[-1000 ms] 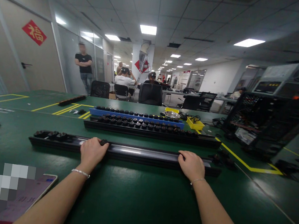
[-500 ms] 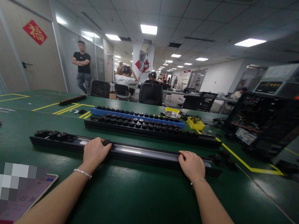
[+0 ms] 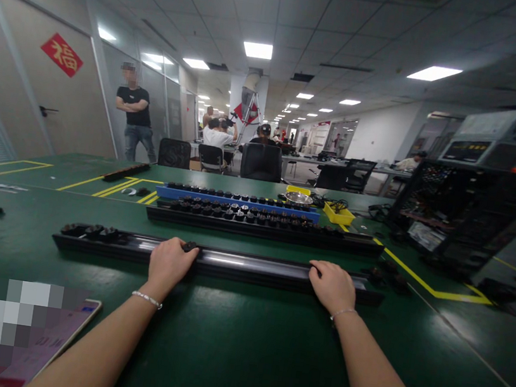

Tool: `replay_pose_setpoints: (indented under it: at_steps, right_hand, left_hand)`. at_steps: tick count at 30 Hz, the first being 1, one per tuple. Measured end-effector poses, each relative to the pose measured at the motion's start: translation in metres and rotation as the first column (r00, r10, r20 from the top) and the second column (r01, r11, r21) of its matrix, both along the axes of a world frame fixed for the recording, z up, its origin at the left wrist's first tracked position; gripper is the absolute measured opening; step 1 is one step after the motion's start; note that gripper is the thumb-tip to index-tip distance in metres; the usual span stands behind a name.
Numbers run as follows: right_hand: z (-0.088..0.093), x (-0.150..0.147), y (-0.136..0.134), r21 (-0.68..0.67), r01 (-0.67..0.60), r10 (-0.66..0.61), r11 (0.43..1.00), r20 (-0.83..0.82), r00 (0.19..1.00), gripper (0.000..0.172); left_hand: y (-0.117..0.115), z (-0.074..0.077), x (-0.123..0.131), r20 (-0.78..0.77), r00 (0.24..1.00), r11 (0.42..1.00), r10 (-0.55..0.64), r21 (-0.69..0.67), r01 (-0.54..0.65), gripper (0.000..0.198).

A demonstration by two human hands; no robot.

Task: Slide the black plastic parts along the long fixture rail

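Observation:
A long black channel [image 3: 246, 276] with a shiny strip inside lies across the table before me. My left hand [image 3: 171, 266] is closed at its middle, pinching a small black knob-like part [image 3: 189, 247] over the channel. Several similar dark parts [image 3: 95, 231] sit in the channel's left end. Farther right, my right hand [image 3: 334, 287] grips the channel's edge, its fingers curled over the far side and partly hidden. Beyond the channel's right end lie more dark parts [image 3: 387, 278].
Behind are another black channel [image 3: 262, 229] and a blue channel [image 3: 237, 203], both lined with dark parts. A metal dish [image 3: 298, 198], a yellow bin [image 3: 337, 214] and an open computer case [image 3: 442, 213] stand farther right. A phone [image 3: 55, 338] lies near my left forearm.
My left hand has slid slightly right along the channel with the small black part. My right hand stays on the channel. The person standing by the glass wall has shifted a little left.

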State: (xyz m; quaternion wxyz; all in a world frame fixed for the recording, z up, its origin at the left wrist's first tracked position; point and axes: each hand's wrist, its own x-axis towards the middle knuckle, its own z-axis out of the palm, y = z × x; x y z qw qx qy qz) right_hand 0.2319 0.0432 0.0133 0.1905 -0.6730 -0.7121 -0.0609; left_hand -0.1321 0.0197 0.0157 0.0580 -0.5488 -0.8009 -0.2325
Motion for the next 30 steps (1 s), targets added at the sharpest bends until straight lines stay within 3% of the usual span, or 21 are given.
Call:
replay_pose_setpoints:
  at_steps: [30]
  right_hand:
    - [-0.001, -0.001, 0.001, 0.013, 0.004, -0.004, 1.000, 0.001, 1.000, 0.039]
  left_hand:
    - [-0.002, -0.003, 0.015, -0.075, 0.991, 0.991, -0.113, 0.059, 0.118, 0.040]
